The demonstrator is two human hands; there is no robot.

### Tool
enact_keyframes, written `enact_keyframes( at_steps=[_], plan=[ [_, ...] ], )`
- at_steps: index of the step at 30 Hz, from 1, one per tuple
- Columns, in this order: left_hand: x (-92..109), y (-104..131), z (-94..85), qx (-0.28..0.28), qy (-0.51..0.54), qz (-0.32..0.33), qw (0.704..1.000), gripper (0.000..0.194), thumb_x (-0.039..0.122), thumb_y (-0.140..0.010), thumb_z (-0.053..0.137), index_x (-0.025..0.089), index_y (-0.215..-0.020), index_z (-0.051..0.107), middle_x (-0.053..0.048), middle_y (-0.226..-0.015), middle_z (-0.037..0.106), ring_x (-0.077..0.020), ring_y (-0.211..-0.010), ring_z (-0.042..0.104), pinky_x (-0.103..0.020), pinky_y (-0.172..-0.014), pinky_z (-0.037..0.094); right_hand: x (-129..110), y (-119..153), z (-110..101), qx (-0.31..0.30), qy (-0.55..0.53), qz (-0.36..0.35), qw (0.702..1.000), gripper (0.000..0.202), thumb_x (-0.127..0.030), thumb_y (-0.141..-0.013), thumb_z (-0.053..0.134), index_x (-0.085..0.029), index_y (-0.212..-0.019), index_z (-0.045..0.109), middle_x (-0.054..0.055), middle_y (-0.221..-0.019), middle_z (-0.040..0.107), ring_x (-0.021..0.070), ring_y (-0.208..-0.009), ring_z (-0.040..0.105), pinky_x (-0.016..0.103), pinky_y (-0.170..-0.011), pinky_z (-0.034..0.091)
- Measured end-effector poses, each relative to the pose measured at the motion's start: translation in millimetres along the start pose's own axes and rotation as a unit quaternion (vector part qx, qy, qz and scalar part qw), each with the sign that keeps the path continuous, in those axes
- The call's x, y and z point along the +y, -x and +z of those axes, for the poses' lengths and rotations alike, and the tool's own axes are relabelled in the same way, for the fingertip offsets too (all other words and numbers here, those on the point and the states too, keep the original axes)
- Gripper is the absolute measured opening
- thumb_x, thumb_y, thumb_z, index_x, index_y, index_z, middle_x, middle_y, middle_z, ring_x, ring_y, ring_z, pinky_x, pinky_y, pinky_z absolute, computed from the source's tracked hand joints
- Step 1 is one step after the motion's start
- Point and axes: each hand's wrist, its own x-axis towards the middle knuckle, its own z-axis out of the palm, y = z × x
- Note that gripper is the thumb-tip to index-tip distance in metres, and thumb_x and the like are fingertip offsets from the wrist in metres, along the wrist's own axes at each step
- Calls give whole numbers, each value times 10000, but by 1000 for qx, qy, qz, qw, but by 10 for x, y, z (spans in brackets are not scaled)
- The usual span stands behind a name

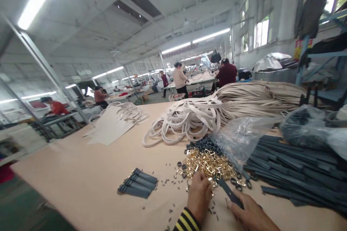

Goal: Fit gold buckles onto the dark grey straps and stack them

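Striped cuff (187, 220) at the bottom of my head-camera view, the left hand (199, 191) reached its bunched fingertips to the near edge of a pile of gold buckles (210, 162); from my distant post I could not tell whether they had closed on one. The right hand (251, 209), apart from the left, was clamped on a dark strap (229, 191) just beside the pile, gripped by its near end, apparently to leave the far end free. Black rings (204, 144) sat behind the buckles and loose strips (292, 169) lay to the right, both probably placed for a short reach. Across the table (81, 173) to the left, buckled tabs (139, 186) overlapped in a row, perhaps to keep them tidy. White loops (184, 115) were heaped farther back, seemingly to leave working room near the hands
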Motion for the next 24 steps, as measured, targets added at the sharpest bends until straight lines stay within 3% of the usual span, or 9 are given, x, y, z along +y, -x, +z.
enact_keyframes(
  at_steps=[5, 9, 12, 14, 17, 19, 24],
  plan=[
    [198, 233, 62, -48, 185, -87, 978, 105, 161, -708, 493, 152, -644, 575, -24, -635, 556, -136, -637, 494, -246, -614, 389, -73, -20, 15, -22, -55, -2, 998, 306, -418, -741, 496, -133, -815, 576, 47, -720, 612, 203, -692, 554, 256, -618, 420],
    [226, 378, 211, -61, 366, -185, 910, 143, 292, -699, 524, 155, -662, 507, 3, -524, 529, -110, -489, 480, -211, -477, 382, -162, 36, 43, -77, -99, -47, 991, 300, -406, -758, 503, -121, -790, 590, 53, -780, 619, 207, -752, 550, 247, -640, 424],
    [180, 427, 255, -78, 434, -210, 873, 212, 351, -682, 538, 163, -672, 441, 6, -516, 520, -98, -435, 462, -214, -449, 390, -200, 69, 50, -95, -107, -57, 988, 300, -401, -765, 507, -113, -758, 591, 49, -756, 616, 198, -730, 542, 238, -615, 420],
    [154, 447, 231, -74, 403, -198, 890, 203, 346, -689, 520, 163, -667, 433, 2, -529, 512, -101, -443, 458, -215, -445, 385, -204, 78, 56, -97, -98, -57, 989, 310, -409, -764, 509, -109, -761, 591, 50, -751, 611, 193, -720, 538, 233, -601, 416],
    [165, 481, 135, -45, 249, -146, 956, 106, 246, -704, 480, 158, -644, 477, -15, -574, 518, -127, -546, 485, -219, -497, 371, -195, 86, 75, -91, -86, -66, 990, 314, -421, -763, 511, -116, -793, 580, 48, -780, 600, 189, -736, 529, 229, -607, 411],
    [210, 509, 62, -30, 149, -111, 982, 87, 180, -710, 452, 158, -645, 505, -33, -629, 542, -143, -617, 499, -232, -552, 368, -186, 93, 94, -79, -75, -70, 992, 282, -398, -760, 517, -120, -776, 564, 40, -761, 585, 179, -723, 517, 226, -602, 403],
    [361, 573, -46, -44, 67, -80, 994, 137, 172, -776, 392, 173, -709, 511, -37, -636, 565, -152, -586, 513, -247, -544, 340, -163, 95, 128, -55, -64, -57, 995, 94, -222, -729, 519, -130, -739, 535, 1, -678, 534, 139, -651, 487, 207, -557, 367]
  ],
)
